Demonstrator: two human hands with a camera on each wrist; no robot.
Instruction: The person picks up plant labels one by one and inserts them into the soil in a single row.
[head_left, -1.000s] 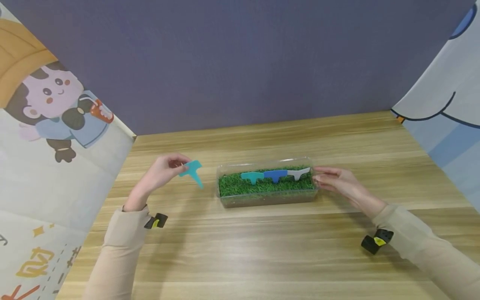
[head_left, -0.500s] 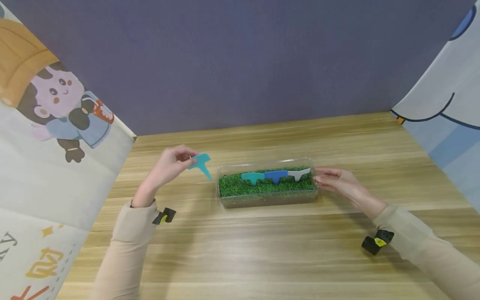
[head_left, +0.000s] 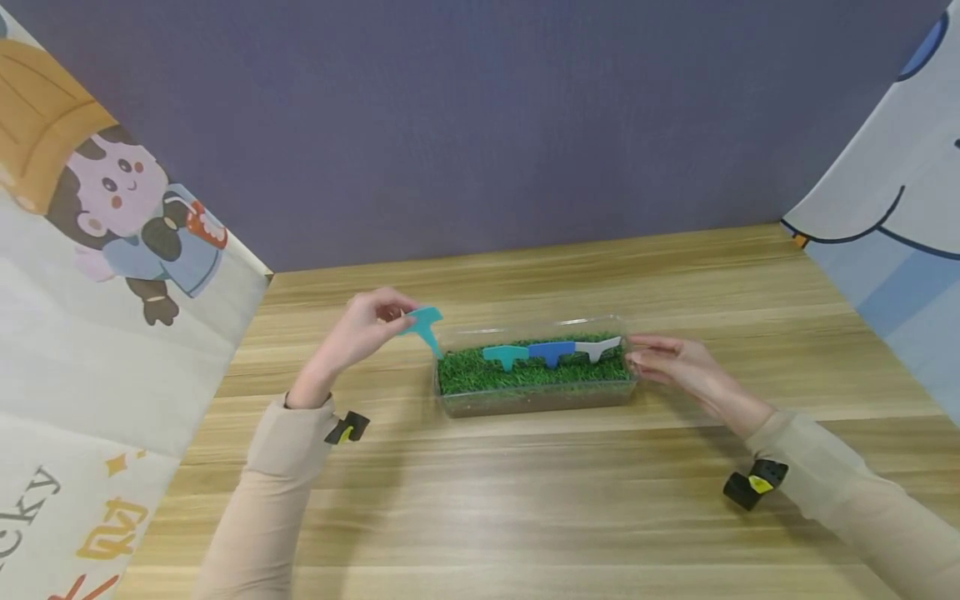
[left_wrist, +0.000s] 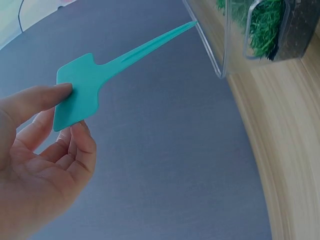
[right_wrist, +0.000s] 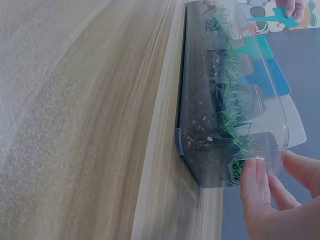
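Observation:
My left hand (head_left: 371, 325) pinches a turquoise T-shaped plant label (head_left: 423, 323) by its broad head, between thumb and fingers. The label's pointed stem angles down toward the left end of a clear plastic planter box (head_left: 536, 404). In the left wrist view the tip overlaps the box rim; whether they touch I cannot tell. Inside the box, green artificial grass (head_left: 472, 375) covers a dark base. A teal label (head_left: 506, 356), a blue label (head_left: 552, 352) and a white label (head_left: 597, 346) stand in a row there. My right hand (head_left: 678, 364) holds the box's right end with thumb and fingers.
The box stands on a wood-grain table (head_left: 510, 492). A dark blue-grey panel (head_left: 510, 133) rises behind the table's far edge. Cartoon-printed sheets flank the table on the left (head_left: 142, 358) and right (head_left: 892, 275).
My left hand has moved right and slightly up with the turquoise plant label, bringing its tip over to the box's left end. The right hand and the box have stayed put.

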